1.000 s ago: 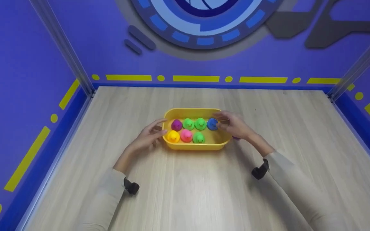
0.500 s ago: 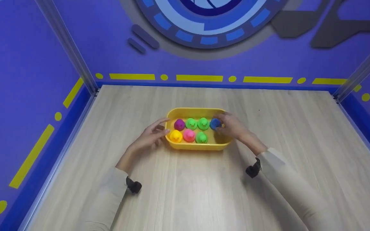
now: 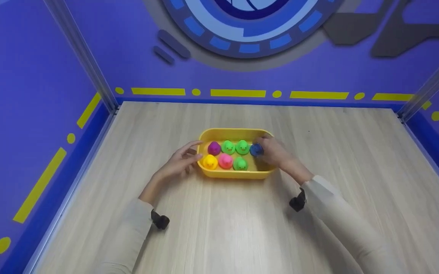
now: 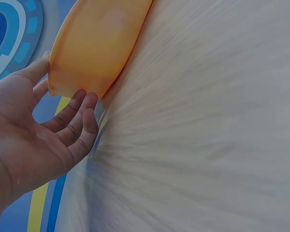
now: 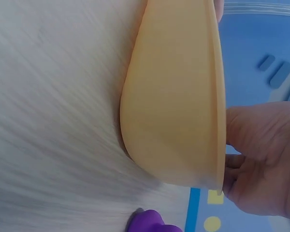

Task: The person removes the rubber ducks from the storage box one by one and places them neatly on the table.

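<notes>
A yellow plastic basin (image 3: pixel 238 174) stands on the wooden table with several small rubber ducks inside. At its left end, my left hand (image 3: pixel 177 161) touches the rim with loosely bent fingers; in the left wrist view, fingertips (image 4: pixel 90 99) lie against the outer wall (image 4: pixel 96 43). My right hand (image 3: pixel 278 154) reaches over the right end and pinches the blue rubber duck (image 3: pixel 256 149). The right wrist view hides its fingertips behind the basin wall (image 5: pixel 174 101). Beside the blue duck are a purple duck (image 3: pixel 214 148) and two green ducks (image 3: pixel 243 147).
Along the front of the basin sit a yellow duck (image 3: pixel 210 162), a pink duck (image 3: pixel 225 161) and a third green duck (image 3: pixel 240 164). Outside, a purple object (image 5: pixel 152 222) lies on the table near the basin's right end. Blue panels (image 3: pixel 242 82) border the table.
My right hand has moved left and down into the basin, its fingers closing round the blue duck. My left hand stays at the rim. The view has shifted slightly.
</notes>
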`<state>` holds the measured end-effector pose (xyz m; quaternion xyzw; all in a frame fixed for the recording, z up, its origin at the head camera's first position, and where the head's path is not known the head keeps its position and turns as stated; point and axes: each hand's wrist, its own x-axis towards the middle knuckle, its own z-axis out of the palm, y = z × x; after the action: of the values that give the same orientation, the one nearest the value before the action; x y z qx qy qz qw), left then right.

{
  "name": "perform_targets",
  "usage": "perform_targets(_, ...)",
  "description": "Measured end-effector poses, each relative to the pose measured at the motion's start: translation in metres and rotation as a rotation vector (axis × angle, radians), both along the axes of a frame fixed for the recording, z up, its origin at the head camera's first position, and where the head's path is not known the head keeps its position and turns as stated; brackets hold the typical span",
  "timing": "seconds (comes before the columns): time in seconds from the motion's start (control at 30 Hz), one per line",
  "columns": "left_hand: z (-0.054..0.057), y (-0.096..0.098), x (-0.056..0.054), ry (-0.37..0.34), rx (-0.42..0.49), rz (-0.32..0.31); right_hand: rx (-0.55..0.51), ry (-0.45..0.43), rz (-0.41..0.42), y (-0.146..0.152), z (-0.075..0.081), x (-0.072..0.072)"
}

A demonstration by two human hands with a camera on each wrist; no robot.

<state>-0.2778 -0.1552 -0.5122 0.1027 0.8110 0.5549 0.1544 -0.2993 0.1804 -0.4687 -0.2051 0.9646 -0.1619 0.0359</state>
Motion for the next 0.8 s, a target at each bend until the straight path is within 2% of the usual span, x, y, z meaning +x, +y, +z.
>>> perform_targets(0.17,0.001,0.001,0.000,0.001,-0.007,-0.002,0.075,0.087,0.054,0.002,-0.005,0.003)
perform_targets(0.27,0.002,0.002,-0.001,0.002,-0.012,0.008,0.058,0.113,0.082,0.004,-0.006,0.003)
perform_targets(0.4,0.003,0.004,-0.002,0.006,-0.013,0.002,-0.026,0.107,0.105,0.009,-0.006,0.005)
perform_targets(0.5,0.003,0.005,-0.001,0.007,-0.005,-0.005,-0.129,0.077,0.124,0.014,-0.002,0.010)
perform_targets(0.6,0.002,0.004,-0.001,0.002,0.002,0.004,-0.231,0.032,0.125,0.016,0.001,0.013)
perform_targets(0.8,-0.001,0.002,0.000,-0.027,0.013,0.020,-0.329,-0.009,0.093,0.021,0.000,0.020)
